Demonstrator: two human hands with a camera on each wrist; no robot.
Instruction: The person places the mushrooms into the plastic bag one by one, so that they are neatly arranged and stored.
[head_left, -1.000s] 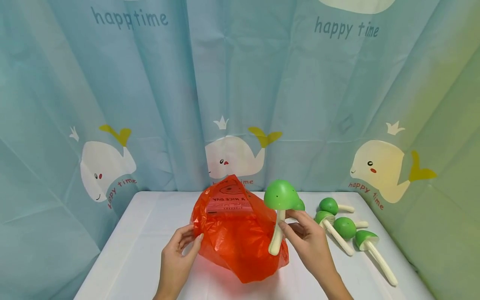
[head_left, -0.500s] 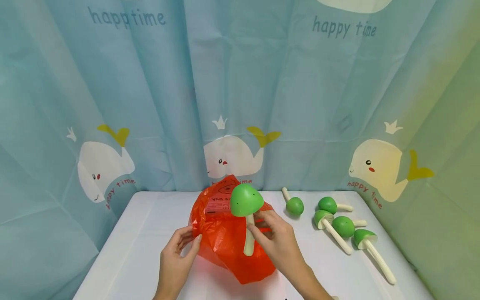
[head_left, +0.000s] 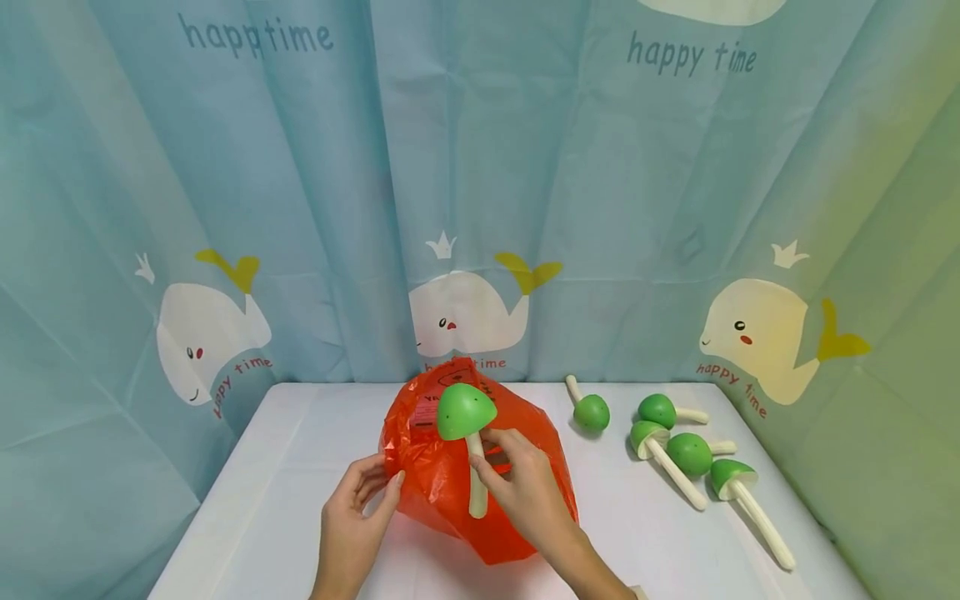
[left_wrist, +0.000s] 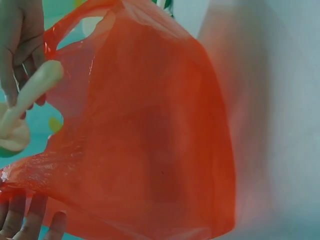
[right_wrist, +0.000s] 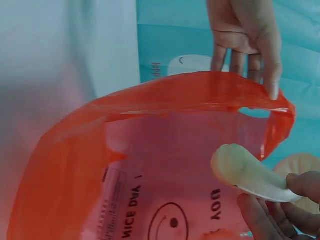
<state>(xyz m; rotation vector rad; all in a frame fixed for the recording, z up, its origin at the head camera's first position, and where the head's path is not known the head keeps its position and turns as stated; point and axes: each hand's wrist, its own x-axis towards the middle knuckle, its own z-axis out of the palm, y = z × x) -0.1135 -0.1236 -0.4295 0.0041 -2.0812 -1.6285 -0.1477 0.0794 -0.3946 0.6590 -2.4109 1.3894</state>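
Observation:
A red plastic bag point(head_left: 431, 493) stands with its mouth spread on the white table. At its left rim, my left hand point(head_left: 354, 515) grips the plastic between thumb and fingers; the right wrist view shows the thumb of that left hand point(right_wrist: 245, 32) on the edge. My right hand point(head_left: 527, 485) pinches the pale stem of a toy mushroom point(head_left: 467, 412), its green cap upward, in front of the bag's mouth in the head view. From the right wrist, the mushroom's stem point(right_wrist: 245, 170) points toward the bag's inside, which has printed lettering.
To the right on the white table point(head_left: 270, 475) lie several more mushrooms: one at the back point(head_left: 592, 413) alone, others in a cluster around a round green cap point(head_left: 690, 455). A blue curtain point(head_left: 480, 167) with whales hangs behind the table.
My right hand has carried the mushroom left and slightly down, from the bag's right edge to in front of its mouth. My left hand stays at the left rim.

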